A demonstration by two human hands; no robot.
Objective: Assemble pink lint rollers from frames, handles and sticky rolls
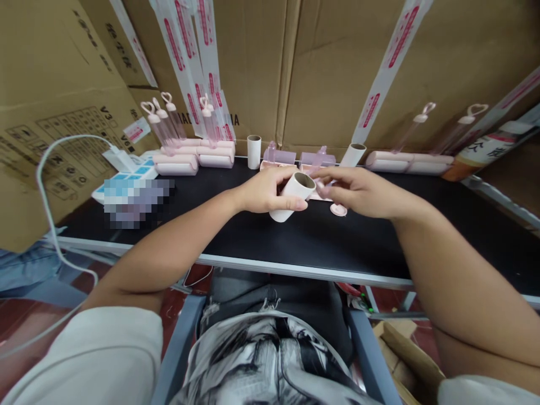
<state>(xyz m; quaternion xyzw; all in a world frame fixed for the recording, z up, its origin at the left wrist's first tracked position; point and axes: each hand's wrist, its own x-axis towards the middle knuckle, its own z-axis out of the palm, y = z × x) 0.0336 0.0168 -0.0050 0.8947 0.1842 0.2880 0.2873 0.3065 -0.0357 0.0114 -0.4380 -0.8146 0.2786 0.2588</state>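
My left hand (265,191) is closed around a white paper roll (292,197), tilted with its open cardboard core facing up and right. My right hand (358,191) pinches a clear pink handle piece (325,188) right beside the roll's open end; its round pink end (338,210) hangs just above the black table top (295,236). Both hands hover over the middle of the table.
Along the back edge lie pink and white lint rollers (194,160), two upright white rolls (253,152) (352,154), purple covers (280,156) and more rollers at the right (409,162). Cardboard boxes form a wall behind. A power strip (126,174) with a white cable sits at left.
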